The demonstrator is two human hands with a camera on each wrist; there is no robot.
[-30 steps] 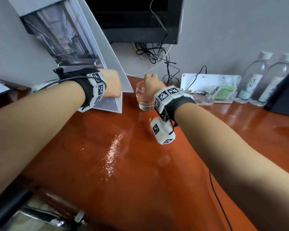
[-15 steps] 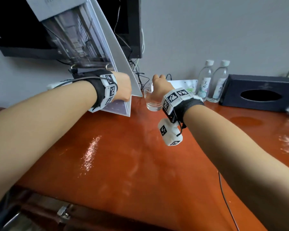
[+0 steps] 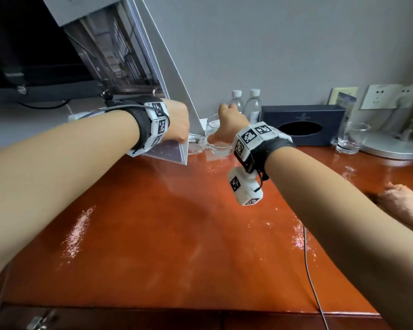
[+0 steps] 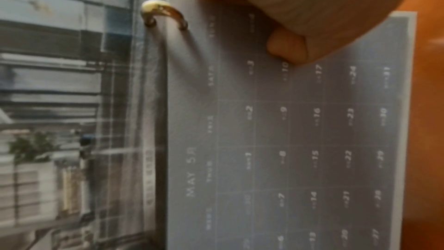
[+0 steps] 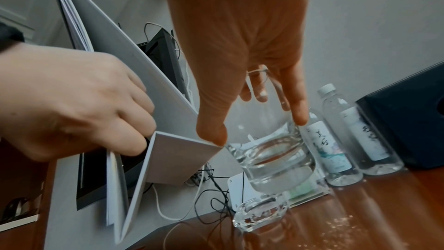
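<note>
My left hand (image 3: 177,122) grips the lower corner of a white ring-bound desk calendar (image 3: 153,67), held tilted above the orange-brown table (image 3: 177,234). In the left wrist view a finger (image 4: 288,48) presses on its grey May page (image 4: 312,140). My right hand (image 3: 229,125) grips a clear glass (image 3: 218,144) with water in its bottom, thumb on one side and fingers on the other. The right wrist view shows the glass (image 5: 271,159) held above a small glass dish (image 5: 259,214), with the calendar (image 5: 173,159) and my left hand (image 5: 72,102) just left of it.
Two water bottles (image 3: 244,106) and a dark tissue box (image 3: 301,125) stand against the wall behind the glass. An empty glass (image 3: 351,139) and a lamp base (image 3: 391,146) are at the far right. Another person's hand (image 3: 405,203) rests on the right edge. A monitor (image 3: 22,55) is back left.
Both hands have carried the calendar and the glass to the right along the table, closer to the bottles. The view swung right, bringing in the tissue box, empty glass and lamp.
</note>
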